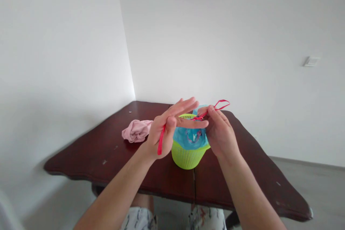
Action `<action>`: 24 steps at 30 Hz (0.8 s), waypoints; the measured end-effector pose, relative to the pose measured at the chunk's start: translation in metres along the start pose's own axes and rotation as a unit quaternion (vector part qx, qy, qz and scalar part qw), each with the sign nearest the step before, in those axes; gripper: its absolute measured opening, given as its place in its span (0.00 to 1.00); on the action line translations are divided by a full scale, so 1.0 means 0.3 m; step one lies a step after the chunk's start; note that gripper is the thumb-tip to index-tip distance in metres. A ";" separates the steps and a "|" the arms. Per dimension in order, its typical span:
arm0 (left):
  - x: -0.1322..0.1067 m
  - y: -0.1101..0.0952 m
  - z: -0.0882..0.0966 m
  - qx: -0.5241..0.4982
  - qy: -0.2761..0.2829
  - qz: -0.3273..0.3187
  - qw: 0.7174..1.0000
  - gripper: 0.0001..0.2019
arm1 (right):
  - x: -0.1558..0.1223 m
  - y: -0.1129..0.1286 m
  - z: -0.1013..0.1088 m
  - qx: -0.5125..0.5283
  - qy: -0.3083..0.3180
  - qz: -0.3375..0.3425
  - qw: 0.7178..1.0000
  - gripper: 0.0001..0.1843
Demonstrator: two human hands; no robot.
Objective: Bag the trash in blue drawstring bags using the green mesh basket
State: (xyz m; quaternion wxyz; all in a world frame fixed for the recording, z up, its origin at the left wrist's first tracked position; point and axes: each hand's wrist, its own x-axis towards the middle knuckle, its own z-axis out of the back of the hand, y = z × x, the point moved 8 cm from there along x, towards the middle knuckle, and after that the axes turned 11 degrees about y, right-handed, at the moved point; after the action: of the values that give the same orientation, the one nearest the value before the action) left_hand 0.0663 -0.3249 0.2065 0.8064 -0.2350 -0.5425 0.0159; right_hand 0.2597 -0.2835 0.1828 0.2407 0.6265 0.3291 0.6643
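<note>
a red ribbon (222, 106) loops up from the mouth of a blue plastic bag (188, 138) lining a lime-green perforated basket (187, 156), which stands near the middle of the dark wooden tabletop (102, 151), toward its near edge. the right hand (219, 134) has finger and thumb together, clamped on the ribbon just above the basket's rim. the left hand (164, 129) is spread over the rim, its fingers reaching toward the right hand. a red end hangs beside its palm, and i cannot tell whether the thumb traps it. a crumpled pink cloth (137, 131) lies left of the basket.
</note>
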 end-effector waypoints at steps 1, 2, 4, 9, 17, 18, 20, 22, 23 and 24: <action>-0.021 -0.005 0.009 0.003 -0.022 -0.010 1.000 0.29 | 0.007 -0.015 0.040 -0.021 -0.035 0.006 0.999 0.30; -0.045 -0.005 0.012 0.001 -0.034 -0.009 0.999 0.29 | 0.012 -0.033 0.077 -0.044 -0.067 0.006 0.997 0.31; -0.093 0.009 -0.002 -0.004 -0.018 0.013 1.000 0.28 | 0.018 -0.067 0.134 -0.104 -0.107 0.006 0.989 0.36; -0.181 0.119 -0.036 0.050 0.051 0.195 0.978 0.26 | -0.007 -0.101 0.149 -0.100 -0.114 -0.006 0.988 0.40; -0.172 0.216 -0.065 0.313 0.198 0.286 0.884 0.10 | -0.117 -0.040 -0.022 -0.129 0.108 -0.100 0.981 0.26; -0.172 0.209 -0.064 0.315 0.185 0.263 0.893 0.07 | -0.135 -0.059 -0.036 -0.166 0.141 -0.122 0.968 0.22; -0.176 0.186 -0.059 0.296 0.140 0.210 0.921 0.10 | -0.166 -0.113 -0.053 -0.216 0.194 -0.162 0.943 0.19; -0.198 0.167 -0.052 0.268 0.103 0.157 0.945 0.20 | -0.184 -0.176 -0.056 -0.199 0.216 -0.203 0.934 0.21; -0.218 0.169 -0.043 0.256 0.088 0.138 0.953 0.22 | -0.185 -0.204 -0.052 -0.173 0.214 -0.224 0.935 0.24; -0.246 0.179 -0.028 0.243 0.069 0.125 0.959 0.23 | -0.178 -0.226 -0.042 -0.145 0.200 -0.240 0.939 0.26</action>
State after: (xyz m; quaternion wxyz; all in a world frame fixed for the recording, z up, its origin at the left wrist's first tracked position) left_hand 0.0558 -0.3009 0.1186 0.8662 -0.0981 -0.4317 0.2317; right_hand 0.2463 -0.2791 0.0967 0.4101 0.3420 0.4110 0.7388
